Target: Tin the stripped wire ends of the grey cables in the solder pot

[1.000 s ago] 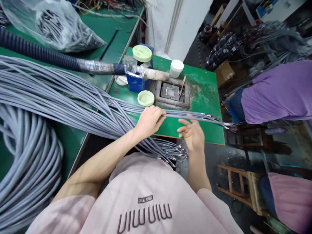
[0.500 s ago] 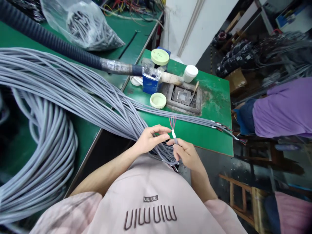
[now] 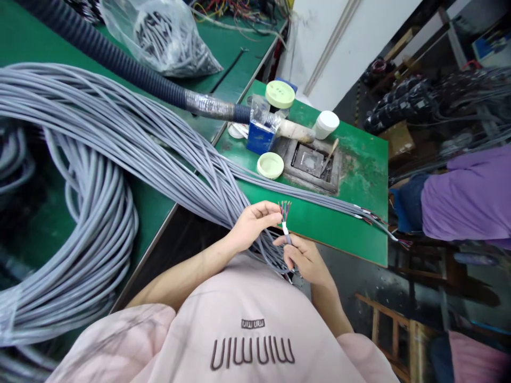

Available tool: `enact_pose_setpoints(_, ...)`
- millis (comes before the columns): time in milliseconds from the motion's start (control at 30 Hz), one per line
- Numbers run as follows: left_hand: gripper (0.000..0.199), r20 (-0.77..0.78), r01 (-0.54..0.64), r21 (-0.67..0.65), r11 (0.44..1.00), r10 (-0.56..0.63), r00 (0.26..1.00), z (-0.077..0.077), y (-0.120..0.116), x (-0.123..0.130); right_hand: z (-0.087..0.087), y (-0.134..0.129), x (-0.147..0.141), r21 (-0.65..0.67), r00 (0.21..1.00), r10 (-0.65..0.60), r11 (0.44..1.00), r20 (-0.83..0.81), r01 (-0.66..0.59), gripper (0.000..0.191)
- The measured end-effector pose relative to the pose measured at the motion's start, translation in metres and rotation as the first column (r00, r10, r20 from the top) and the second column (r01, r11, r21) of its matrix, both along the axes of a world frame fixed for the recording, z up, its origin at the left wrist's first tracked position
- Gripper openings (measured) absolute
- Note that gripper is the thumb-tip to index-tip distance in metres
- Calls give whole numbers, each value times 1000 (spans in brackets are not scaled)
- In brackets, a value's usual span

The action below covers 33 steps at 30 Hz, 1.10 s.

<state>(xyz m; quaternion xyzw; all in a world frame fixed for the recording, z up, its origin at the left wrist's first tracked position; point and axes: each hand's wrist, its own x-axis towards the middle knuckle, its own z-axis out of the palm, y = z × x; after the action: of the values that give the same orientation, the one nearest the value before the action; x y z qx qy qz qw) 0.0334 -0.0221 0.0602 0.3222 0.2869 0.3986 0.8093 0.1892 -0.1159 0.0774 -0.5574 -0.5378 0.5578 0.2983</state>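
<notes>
My right hand is closed round the end of a grey cable, just below a white band. Thin red and dark wires fan upward out of that end, with lighter tips. At their left side, the thumb and fingertips of my left hand pinch at the wires; exactly which strands they hold is too small to tell. A thick bundle of grey cables runs from the left and passes behind both hands.
Several cable ends lie along the green bench. Beyond them are a square metal pot, a pale green lid, a white cup and a dark hose. A person in purple is at the right.
My left fingertips have shifted from beside the white band up to the coloured wires, which now spread more. The whole view has moved slightly; my right hand keeps its hold on the cable.
</notes>
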Motion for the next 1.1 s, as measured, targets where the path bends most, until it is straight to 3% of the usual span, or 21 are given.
enact_pose_setpoints(433, 29, -17, -41, -115, 993, 39, 999, 6, 4, 3, -6, 1, 1, -17, 999, -4, 1000, -32, 3, 34)
enact_pose_setpoints(833, 29, 186, 150, -172, 974, -118, 975, -5, 8, 3, -7, 2, 4, -10, 998, 34, 999, -53, -35, 36)
enact_pose_setpoints(1100, 31, 330, 274, -269, 923, -178, 927, -14, 6, 7, -10, 4, 6, 4, 996, 69, 998, -60, -69, 38)
